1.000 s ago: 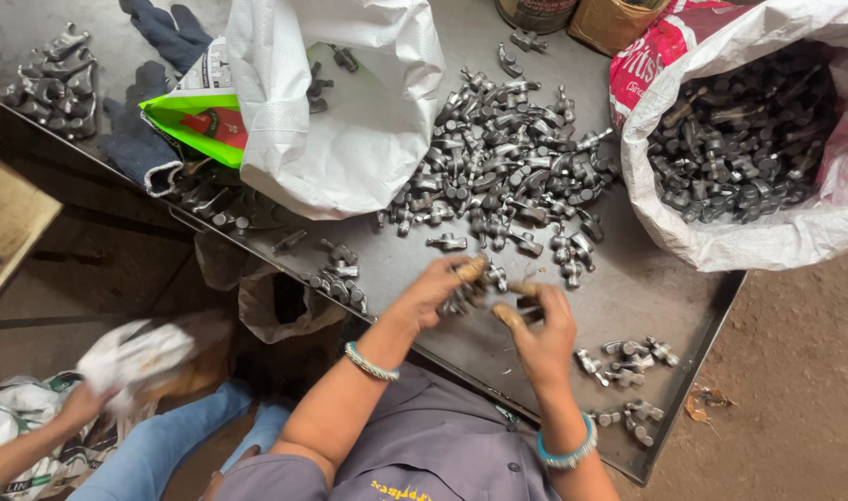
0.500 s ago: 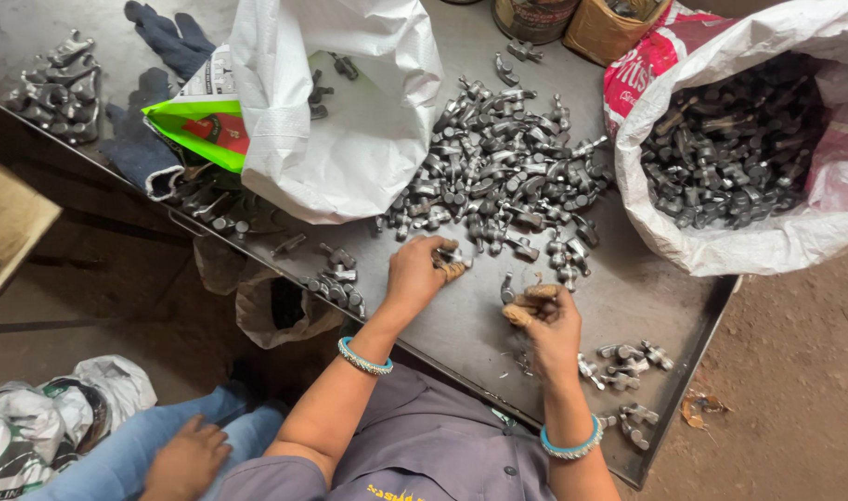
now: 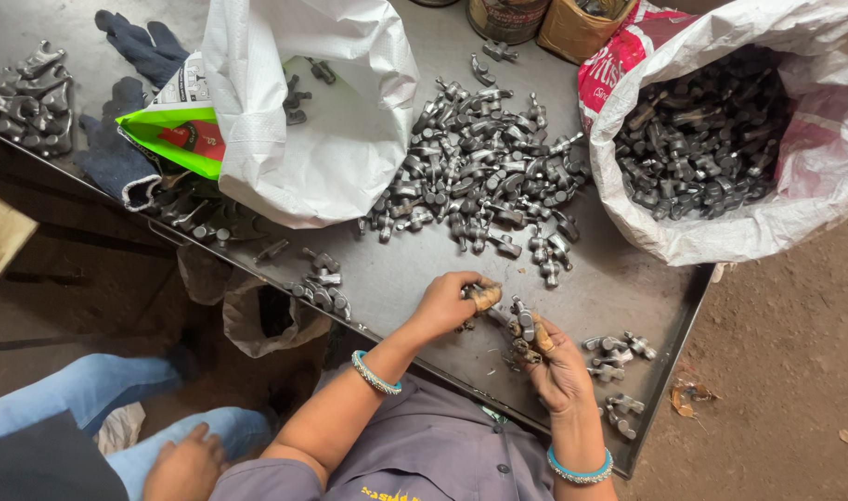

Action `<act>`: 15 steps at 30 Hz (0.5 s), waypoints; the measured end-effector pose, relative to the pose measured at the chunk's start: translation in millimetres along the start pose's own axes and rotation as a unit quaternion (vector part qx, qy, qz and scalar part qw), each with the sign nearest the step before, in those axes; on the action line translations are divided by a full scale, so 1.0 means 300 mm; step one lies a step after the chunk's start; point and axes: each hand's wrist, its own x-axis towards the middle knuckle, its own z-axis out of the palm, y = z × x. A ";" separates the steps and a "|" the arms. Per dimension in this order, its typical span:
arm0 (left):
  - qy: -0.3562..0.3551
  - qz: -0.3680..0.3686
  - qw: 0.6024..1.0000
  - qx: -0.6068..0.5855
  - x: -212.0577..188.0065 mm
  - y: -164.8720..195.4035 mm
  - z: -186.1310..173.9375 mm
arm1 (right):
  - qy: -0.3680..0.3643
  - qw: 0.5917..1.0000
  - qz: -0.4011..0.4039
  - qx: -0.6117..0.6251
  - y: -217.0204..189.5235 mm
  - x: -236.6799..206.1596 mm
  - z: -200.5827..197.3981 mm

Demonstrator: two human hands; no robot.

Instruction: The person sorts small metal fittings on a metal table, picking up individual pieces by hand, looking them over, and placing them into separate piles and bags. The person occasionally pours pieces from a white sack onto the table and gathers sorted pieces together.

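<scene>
My left hand is closed around a small grey metal part near the front of the dark metal table. Close beside it, my right hand grips another small metal part, which sticks up between its fingers. Both wrists wear turquoise bangles. A big heap of the same grey forged parts lies just beyond my hands. A few loose parts rest to the right of my right hand.
A white sack lies open at the back left, and a white sack full of parts stands at the right. Dark gloves and a green packet lie at left. Another person's hand and jeans show at bottom left.
My left hand has drawn back from the heap towards my right hand with a part in it. The other person's hand at bottom left has shifted right.
</scene>
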 end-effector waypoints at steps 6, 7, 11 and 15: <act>-0.125 -0.038 0.949 -0.288 0.006 0.004 0.041 | -0.050 0.998 0.008 -0.038 -0.020 -0.029 0.063; -0.133 -0.041 0.945 -0.297 0.003 0.002 0.049 | -0.072 0.997 0.006 -0.038 -0.022 -0.030 0.076; -0.154 -0.073 0.928 -0.331 -0.002 -0.006 0.072 | -0.069 0.998 0.006 -0.007 -0.029 -0.031 0.114; -0.161 -0.083 0.920 -0.348 0.002 -0.012 0.066 | -0.027 0.998 0.011 -0.050 -0.033 -0.030 0.116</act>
